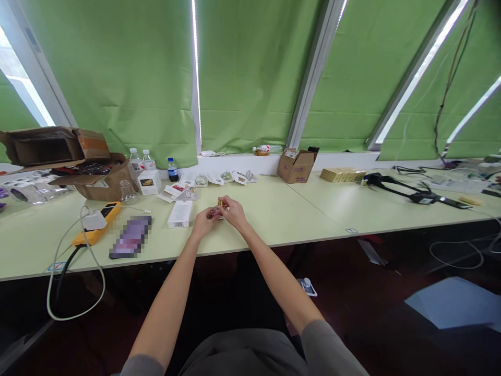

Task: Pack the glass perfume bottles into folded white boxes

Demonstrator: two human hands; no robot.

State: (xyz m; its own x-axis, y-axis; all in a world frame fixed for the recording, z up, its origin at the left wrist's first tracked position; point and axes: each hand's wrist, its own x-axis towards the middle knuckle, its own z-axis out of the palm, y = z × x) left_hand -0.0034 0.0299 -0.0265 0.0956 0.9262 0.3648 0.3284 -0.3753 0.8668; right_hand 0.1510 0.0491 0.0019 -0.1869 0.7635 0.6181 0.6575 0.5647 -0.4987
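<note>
Over the front part of the table, my two hands meet around a small glass bottle (216,210) with a pinkish tint. My left hand (204,222) is closed around its lower left side. The fingers of my right hand (234,211) are closed at its upper right, by a gold-coloured cap (220,202). Fingers hide much of the bottle, and whether cap and bottle are joined cannot be made out. Just left of my left hand lies a white box (180,214) with a barcode. Behind it, a small glass item (189,192) rests on opened white packaging (171,194).
More glass items in white packaging (215,177) line the back. At left are a phone (131,236), an orange power strip (96,225), a blue-labelled bottle (173,170) and cardboard boxes (94,186). At right are a carton (296,166), yellow boxes (340,174) and a black device (415,195).
</note>
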